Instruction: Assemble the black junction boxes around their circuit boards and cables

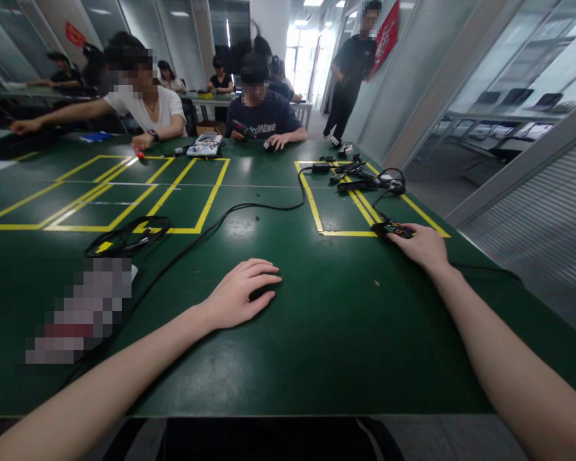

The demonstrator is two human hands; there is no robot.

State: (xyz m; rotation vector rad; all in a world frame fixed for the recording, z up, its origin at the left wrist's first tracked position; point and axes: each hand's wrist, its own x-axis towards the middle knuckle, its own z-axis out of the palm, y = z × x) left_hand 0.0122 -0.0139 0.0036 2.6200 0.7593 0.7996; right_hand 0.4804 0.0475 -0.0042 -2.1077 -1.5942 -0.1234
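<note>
**Wired device in right hand**

The right hand [425,244] grips the dark device [390,229] at the yellow tape [348,234]'s near edge. Its lead could snag, dragging the black parts [349,186] behind. Long axis: roughly sideways; front unclear. The left hand [240,294], empty, lies loosely spread.

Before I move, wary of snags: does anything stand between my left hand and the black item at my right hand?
Nothing visible blocks the straight path from your left hand to the black item; your right hand partly covers it.
</note>
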